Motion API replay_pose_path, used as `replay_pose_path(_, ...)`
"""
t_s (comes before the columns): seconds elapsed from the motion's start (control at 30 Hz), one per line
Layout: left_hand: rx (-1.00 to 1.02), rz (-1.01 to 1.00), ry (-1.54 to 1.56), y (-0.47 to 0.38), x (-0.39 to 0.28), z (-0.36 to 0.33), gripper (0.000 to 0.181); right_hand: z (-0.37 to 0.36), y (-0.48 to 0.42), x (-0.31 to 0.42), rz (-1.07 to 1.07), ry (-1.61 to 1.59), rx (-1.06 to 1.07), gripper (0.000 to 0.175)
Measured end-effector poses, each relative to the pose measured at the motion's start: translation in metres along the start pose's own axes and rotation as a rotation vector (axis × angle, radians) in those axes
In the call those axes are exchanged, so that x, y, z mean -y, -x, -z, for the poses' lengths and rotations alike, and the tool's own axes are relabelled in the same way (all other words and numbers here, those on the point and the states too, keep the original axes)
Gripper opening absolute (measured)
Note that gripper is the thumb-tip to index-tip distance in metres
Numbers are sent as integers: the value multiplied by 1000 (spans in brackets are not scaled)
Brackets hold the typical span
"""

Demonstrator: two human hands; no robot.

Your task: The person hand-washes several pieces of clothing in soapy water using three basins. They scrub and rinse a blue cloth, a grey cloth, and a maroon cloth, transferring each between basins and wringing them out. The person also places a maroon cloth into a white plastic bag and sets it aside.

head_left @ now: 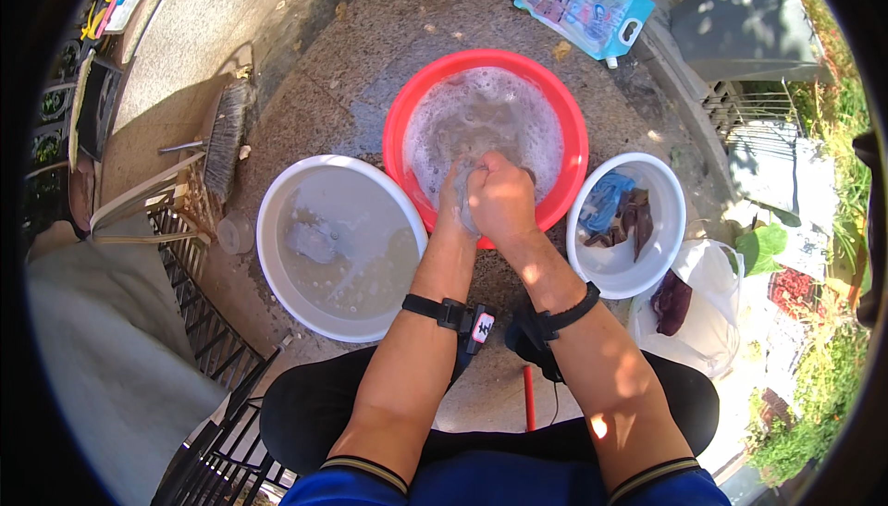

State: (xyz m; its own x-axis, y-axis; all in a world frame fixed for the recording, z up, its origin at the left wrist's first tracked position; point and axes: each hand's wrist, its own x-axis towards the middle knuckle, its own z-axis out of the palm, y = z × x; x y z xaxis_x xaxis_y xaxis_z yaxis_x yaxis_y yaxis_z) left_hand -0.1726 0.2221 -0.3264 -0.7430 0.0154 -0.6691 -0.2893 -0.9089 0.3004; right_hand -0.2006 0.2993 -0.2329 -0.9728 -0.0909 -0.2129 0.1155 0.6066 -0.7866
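Observation:
My left hand (454,194) and my right hand (501,194) meet over the near side of a red plastic basin (397,117) of sudsy, greyish water. Between them they grip a wet grey cloth (467,211), largely hidden by the fingers. At the left, a white basin (270,256) holds cloudy water with a pale greyish cloth (312,240) in it. A smaller white basin (676,228) on the right contains a blue cloth (609,202) and dark brown cloths (635,221).
A blue detergent pouch (590,6) lies beyond the red basin. Right of my knee is a white plastic bag (707,319) with a dark maroon cloth (670,303). A broom (227,138) and a clear plastic cup (236,232) are at the left, near a black metal rack (208,319).

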Motion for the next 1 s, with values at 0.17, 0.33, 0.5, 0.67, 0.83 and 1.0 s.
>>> replay_pose_path(0.17, -175, 190, -56, 4, 6, -19, 39, -6, -32, -30, -180, 239, 38, 26)
replay_pose_path(0.33, -234, 90, -218, 4, 6, -10, 51, 8, -54, -84, -333, 504, 154, 25)
replay_pose_path(0.5, -361, -71, -615, -2, 3, 28, 65, 16, -45, -131, -303, 694, 325, 31)
replay_pose_path(0.67, -507, 74, -735, -5, 18, 49, 80, -23, -29, -138, -172, 569, 264, 50)
replay_pose_path(0.83, -351, 227, -275, -2, 4, 48, 71, -52, -30, -106, -422, -153, 487, 46)
replay_pose_path(1.0, -340, 199, 30, 0, -27, 41, 62, -37, 3, -48, -198, -240, 518, 41)
